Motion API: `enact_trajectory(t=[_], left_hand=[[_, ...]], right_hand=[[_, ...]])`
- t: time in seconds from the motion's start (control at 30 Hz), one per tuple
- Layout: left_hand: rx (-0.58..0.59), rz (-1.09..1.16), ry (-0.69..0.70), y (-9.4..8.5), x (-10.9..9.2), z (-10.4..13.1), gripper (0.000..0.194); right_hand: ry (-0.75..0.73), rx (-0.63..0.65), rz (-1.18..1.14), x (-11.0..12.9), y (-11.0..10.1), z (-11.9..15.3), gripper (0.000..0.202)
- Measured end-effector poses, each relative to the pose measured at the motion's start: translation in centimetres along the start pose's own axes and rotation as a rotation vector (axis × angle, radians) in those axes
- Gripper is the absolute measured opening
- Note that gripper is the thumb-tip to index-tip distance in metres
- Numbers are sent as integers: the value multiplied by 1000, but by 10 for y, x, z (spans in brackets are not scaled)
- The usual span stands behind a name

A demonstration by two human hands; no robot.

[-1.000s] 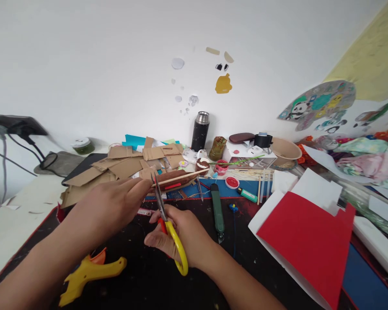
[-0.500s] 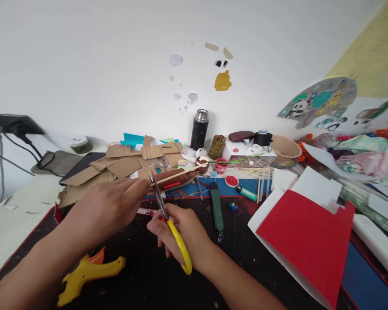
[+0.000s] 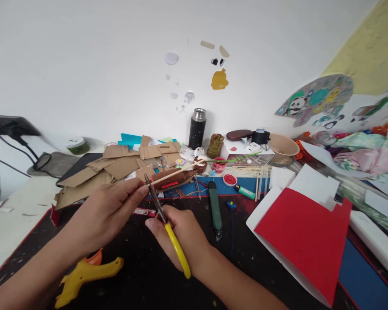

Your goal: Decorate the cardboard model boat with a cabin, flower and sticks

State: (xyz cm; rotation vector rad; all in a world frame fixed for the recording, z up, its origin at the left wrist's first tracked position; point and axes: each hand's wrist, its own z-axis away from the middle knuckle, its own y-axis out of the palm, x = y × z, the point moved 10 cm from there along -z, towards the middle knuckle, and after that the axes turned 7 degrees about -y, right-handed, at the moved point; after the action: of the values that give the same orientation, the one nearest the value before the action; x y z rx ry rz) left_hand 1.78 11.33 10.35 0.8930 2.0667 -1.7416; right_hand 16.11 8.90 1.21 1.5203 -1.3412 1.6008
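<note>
My left hand (image 3: pixel 111 211) is closed in a pinch on the near end of a thin, pale wooden stick (image 3: pixel 177 172). From the fingertips the stick points away to the right, above a brown rolled piece (image 3: pixel 173 177). My right hand (image 3: pixel 189 241) is closed around scissors (image 3: pixel 175 246) with a yellow handle. Their metal blades cross the stick right beside my left fingertips. Whether the blades touch the stick I cannot tell. The curled fingers of my right hand are mostly hidden behind the thumb and palm.
A green utility knife (image 3: pixel 215 211) lies on the black mat (image 3: pixel 142 275), near a yellow tool with a handle (image 3: pixel 87 275). Cardboard pieces (image 3: pixel 124 168) are piled at the back left. A black flask (image 3: pixel 197 131) stands by the wall. Red paper (image 3: pixel 304 237) lies on the right.
My left hand has turned slightly, and its thumb now shows against the stick. The red inner part of the scissors' handle has gone out of sight. The camera view has shifted a little.
</note>
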Motion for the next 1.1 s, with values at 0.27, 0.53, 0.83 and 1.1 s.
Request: enact_trajectory(t=[0.27,0.53,0.83,1.1], left_hand=[[120,283,-250,22,16,3,55],[160,242,-53,3,22,-8,53],[-114,-17,362,3,-28,11,64],[-221,79,327,-21,-11,6,43]], right_hand=[[5,-26,24,-2,2,0,18],[104,130,-518,-1,14,6,42],[187,466,-844,21,46,23,63],[97,593,-853,19,44,25,64]])
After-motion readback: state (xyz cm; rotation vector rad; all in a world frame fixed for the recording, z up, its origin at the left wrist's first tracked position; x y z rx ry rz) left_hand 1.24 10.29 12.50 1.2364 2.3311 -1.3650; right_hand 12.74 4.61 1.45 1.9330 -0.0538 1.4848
